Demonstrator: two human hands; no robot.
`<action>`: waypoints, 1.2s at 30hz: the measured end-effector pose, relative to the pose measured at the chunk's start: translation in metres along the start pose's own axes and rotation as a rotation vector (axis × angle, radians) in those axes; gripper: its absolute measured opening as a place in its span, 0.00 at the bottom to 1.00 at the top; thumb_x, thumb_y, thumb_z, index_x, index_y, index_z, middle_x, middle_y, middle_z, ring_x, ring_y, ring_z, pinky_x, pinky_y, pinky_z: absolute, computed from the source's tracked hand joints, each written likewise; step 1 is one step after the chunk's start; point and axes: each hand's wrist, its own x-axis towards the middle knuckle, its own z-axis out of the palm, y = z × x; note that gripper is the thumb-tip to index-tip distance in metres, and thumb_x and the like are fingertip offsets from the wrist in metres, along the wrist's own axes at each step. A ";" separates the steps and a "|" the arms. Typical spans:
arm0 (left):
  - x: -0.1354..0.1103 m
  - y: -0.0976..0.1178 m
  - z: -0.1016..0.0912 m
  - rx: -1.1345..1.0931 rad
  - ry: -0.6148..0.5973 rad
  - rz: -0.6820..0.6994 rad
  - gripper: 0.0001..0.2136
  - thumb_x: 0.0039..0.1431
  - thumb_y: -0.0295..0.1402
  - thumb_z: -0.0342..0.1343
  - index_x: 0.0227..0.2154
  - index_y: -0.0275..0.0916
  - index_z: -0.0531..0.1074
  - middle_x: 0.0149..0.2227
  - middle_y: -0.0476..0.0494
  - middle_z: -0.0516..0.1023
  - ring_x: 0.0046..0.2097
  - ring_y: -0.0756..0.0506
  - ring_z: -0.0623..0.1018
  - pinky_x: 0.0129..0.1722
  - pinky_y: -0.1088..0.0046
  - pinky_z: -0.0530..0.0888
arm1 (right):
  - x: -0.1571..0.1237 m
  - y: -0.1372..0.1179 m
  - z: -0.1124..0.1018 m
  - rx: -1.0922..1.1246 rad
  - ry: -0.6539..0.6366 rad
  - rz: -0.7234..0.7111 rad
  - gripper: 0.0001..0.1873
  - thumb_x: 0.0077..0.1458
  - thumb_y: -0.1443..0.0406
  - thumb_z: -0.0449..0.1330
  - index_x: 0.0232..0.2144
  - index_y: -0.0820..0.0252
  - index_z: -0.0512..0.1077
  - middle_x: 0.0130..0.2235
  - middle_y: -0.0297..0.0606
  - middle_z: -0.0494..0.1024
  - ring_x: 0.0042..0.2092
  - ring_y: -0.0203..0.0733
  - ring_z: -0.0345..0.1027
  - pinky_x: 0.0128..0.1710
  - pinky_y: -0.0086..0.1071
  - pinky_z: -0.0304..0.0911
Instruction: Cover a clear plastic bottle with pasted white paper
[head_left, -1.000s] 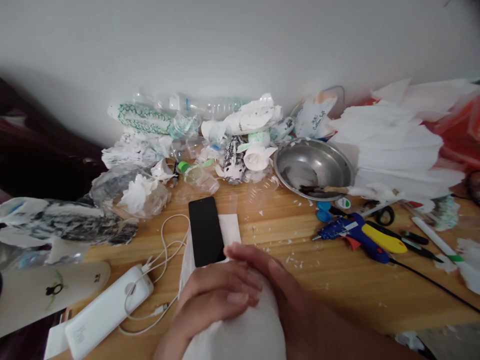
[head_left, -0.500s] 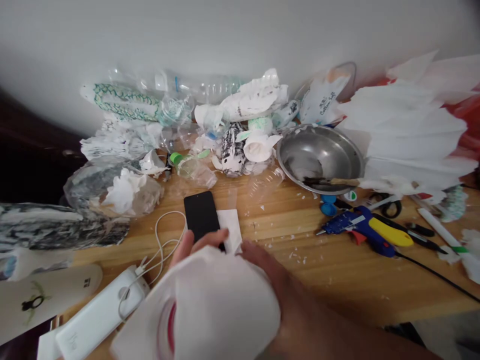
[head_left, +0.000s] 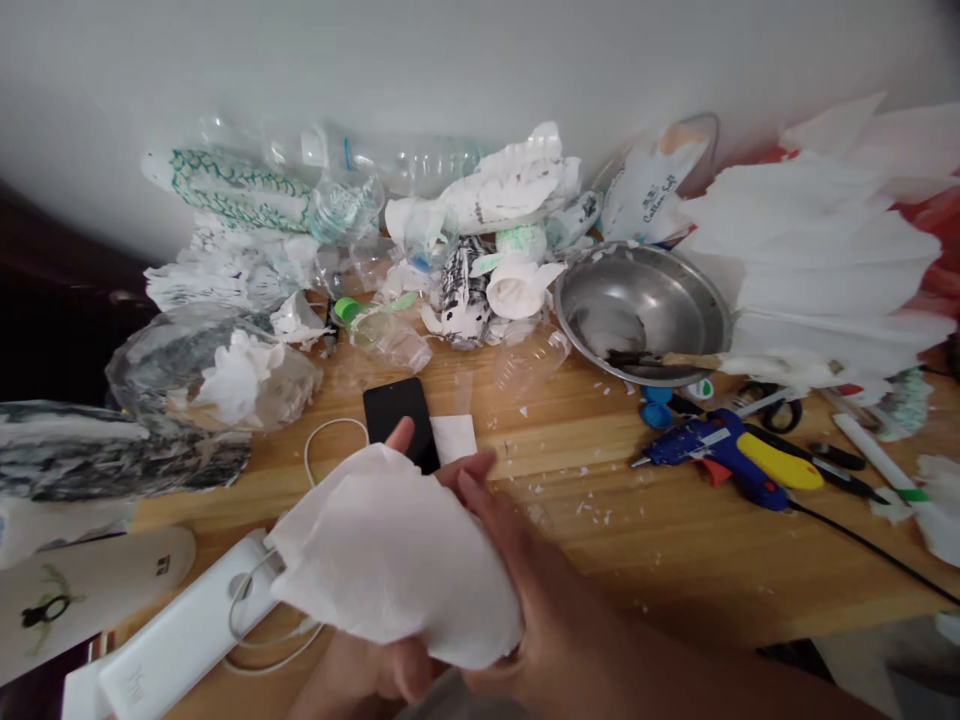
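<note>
A rounded bundle wrapped in white paper (head_left: 405,560) is held between both my hands above the front of the wooden table. My left hand (head_left: 367,670) supports it from below, its thumb against the near side. My right hand (head_left: 536,570) is wrapped round the right side. Fingertips show past the far edge, though I cannot tell which hand each belongs to. What lies inside the paper is hidden now. Just beyond, a black phone (head_left: 397,415) lies beside a small white paper square (head_left: 454,438).
Clear plastic bottles and paper-covered shapes crowd the wall side, near a metal bowl (head_left: 637,300) with a brush in it. A blue and yellow glue gun (head_left: 727,455) lies at right, with scissors (head_left: 780,408) behind. A white power bank (head_left: 187,630) with a cable lies at left.
The bundle has turned and tilted: the opening with a clear rim and reddish ring inside is out of sight. My left hand now shows beneath it.
</note>
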 end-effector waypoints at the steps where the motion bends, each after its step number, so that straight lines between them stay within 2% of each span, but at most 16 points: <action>1: -0.001 0.000 0.000 -0.047 -0.035 -0.017 0.62 0.26 0.58 0.74 0.67 0.59 0.49 0.59 0.37 0.74 0.60 0.26 0.74 0.60 0.44 0.70 | 0.000 -0.001 0.001 0.000 -0.020 -0.003 0.61 0.47 0.64 0.68 0.73 0.51 0.35 0.66 0.43 0.66 0.59 0.57 0.72 0.47 0.39 0.79; 4: 0.000 -0.001 0.004 -0.146 -0.038 0.018 0.47 0.40 0.51 0.73 0.64 0.56 0.57 0.54 0.39 0.77 0.55 0.30 0.78 0.53 0.48 0.76 | -0.002 -0.002 0.001 -0.108 -0.039 -0.024 0.63 0.51 0.59 0.70 0.73 0.58 0.31 0.68 0.52 0.63 0.63 0.59 0.66 0.54 0.43 0.75; 6: 0.004 -0.002 0.006 -0.192 -0.006 0.056 0.40 0.45 0.49 0.71 0.61 0.56 0.60 0.49 0.43 0.78 0.50 0.35 0.80 0.51 0.53 0.78 | -0.004 -0.001 -0.003 -0.175 -0.016 -0.041 0.64 0.53 0.51 0.69 0.73 0.60 0.31 0.70 0.56 0.56 0.69 0.61 0.56 0.61 0.49 0.68; 8: 0.010 -0.003 0.006 -0.199 -0.022 0.095 0.37 0.46 0.49 0.69 0.59 0.53 0.62 0.44 0.45 0.78 0.43 0.39 0.80 0.46 0.58 0.79 | -0.005 0.001 -0.013 -0.133 0.089 -0.025 0.57 0.58 0.47 0.64 0.73 0.58 0.33 0.74 0.53 0.44 0.73 0.61 0.43 0.66 0.55 0.59; 10: 0.016 -0.005 0.008 -0.165 -0.083 0.029 0.32 0.49 0.50 0.66 0.56 0.48 0.65 0.42 0.44 0.78 0.40 0.41 0.79 0.39 0.62 0.79 | -0.003 0.001 -0.025 0.015 0.224 0.014 0.49 0.62 0.48 0.60 0.73 0.54 0.37 0.75 0.47 0.35 0.74 0.61 0.35 0.69 0.59 0.50; 12: 0.022 -0.005 0.014 -0.046 -0.216 -0.120 0.26 0.52 0.49 0.65 0.49 0.40 0.70 0.40 0.40 0.78 0.38 0.41 0.79 0.36 0.65 0.78 | 0.004 0.000 -0.037 0.217 0.255 0.099 0.46 0.62 0.50 0.61 0.72 0.46 0.40 0.75 0.43 0.40 0.74 0.58 0.38 0.69 0.58 0.51; 14: 0.025 -0.003 0.026 0.145 -0.389 -0.182 0.20 0.51 0.41 0.67 0.43 0.37 0.71 0.37 0.41 0.78 0.37 0.43 0.78 0.38 0.66 0.77 | 0.016 -0.004 -0.048 0.406 0.173 0.249 0.48 0.57 0.50 0.67 0.70 0.41 0.45 0.72 0.42 0.53 0.71 0.56 0.51 0.63 0.52 0.64; 15: 0.026 -0.001 0.033 0.227 -0.423 -0.123 0.23 0.48 0.35 0.69 0.47 0.37 0.71 0.39 0.41 0.78 0.39 0.42 0.78 0.41 0.65 0.77 | 0.022 -0.007 -0.053 0.478 0.132 0.324 0.49 0.53 0.50 0.69 0.69 0.40 0.48 0.69 0.42 0.60 0.68 0.55 0.59 0.58 0.47 0.71; 16: 0.026 0.001 0.039 0.255 -0.441 -0.086 0.33 0.45 0.30 0.70 0.55 0.39 0.65 0.44 0.41 0.78 0.43 0.41 0.78 0.46 0.63 0.77 | 0.028 -0.010 -0.058 0.528 0.108 0.381 0.49 0.51 0.51 0.72 0.68 0.40 0.51 0.66 0.42 0.66 0.62 0.54 0.68 0.52 0.43 0.76; 18: 0.024 0.003 0.050 0.208 -0.475 -0.095 0.52 0.45 0.25 0.70 0.69 0.46 0.45 0.56 0.37 0.73 0.54 0.38 0.76 0.54 0.60 0.74 | 0.037 -0.018 -0.069 0.546 0.117 0.432 0.47 0.48 0.54 0.74 0.65 0.42 0.57 0.57 0.41 0.75 0.51 0.50 0.78 0.42 0.35 0.79; 20: 0.021 0.001 0.053 0.110 -0.532 -0.164 0.64 0.47 0.26 0.71 0.70 0.53 0.22 0.66 0.34 0.64 0.62 0.37 0.71 0.60 0.55 0.70 | 0.039 -0.025 -0.080 0.499 0.142 0.439 0.40 0.50 0.58 0.73 0.62 0.41 0.62 0.48 0.37 0.80 0.43 0.43 0.80 0.35 0.28 0.78; 23: 0.027 -0.011 0.041 -0.068 -0.618 -0.221 0.71 0.46 0.36 0.75 0.65 0.58 0.11 0.72 0.33 0.50 0.71 0.35 0.58 0.66 0.48 0.60 | 0.035 -0.030 -0.094 0.473 0.133 0.414 0.31 0.55 0.61 0.70 0.59 0.39 0.66 0.42 0.33 0.79 0.39 0.39 0.79 0.33 0.24 0.76; 25: 0.036 -0.023 0.028 -0.173 -0.665 -0.267 0.69 0.42 0.47 0.75 0.69 0.58 0.20 0.74 0.33 0.45 0.73 0.33 0.51 0.67 0.48 0.57 | 0.031 -0.028 -0.099 0.532 0.159 0.359 0.31 0.57 0.63 0.68 0.60 0.38 0.65 0.41 0.33 0.76 0.40 0.38 0.78 0.34 0.25 0.76; 29: 0.049 -0.045 0.014 -0.246 -0.897 -0.550 0.58 0.39 0.61 0.69 0.70 0.42 0.51 0.66 0.28 0.64 0.69 0.27 0.60 0.63 0.50 0.61 | 0.023 -0.012 -0.097 0.692 0.215 0.068 0.27 0.58 0.64 0.66 0.58 0.43 0.68 0.38 0.32 0.72 0.35 0.35 0.75 0.43 0.34 0.76; 32: 0.046 -0.049 0.016 -0.162 -1.064 -0.707 0.55 0.27 0.57 0.74 0.62 0.41 0.66 0.51 0.38 0.76 0.57 0.30 0.73 0.52 0.57 0.70 | 0.014 0.000 -0.095 0.736 0.177 -0.071 0.23 0.56 0.61 0.67 0.54 0.45 0.72 0.36 0.31 0.74 0.31 0.34 0.75 0.50 0.36 0.73; 36: 0.037 -0.043 0.026 -0.049 -1.145 -0.820 0.39 0.28 0.43 0.78 0.50 0.40 0.76 0.36 0.49 0.75 0.36 0.44 0.76 0.36 0.66 0.73 | 0.006 0.007 -0.104 0.744 0.088 0.000 0.31 0.53 0.54 0.70 0.58 0.43 0.69 0.57 0.37 0.75 0.50 0.46 0.78 0.56 0.39 0.71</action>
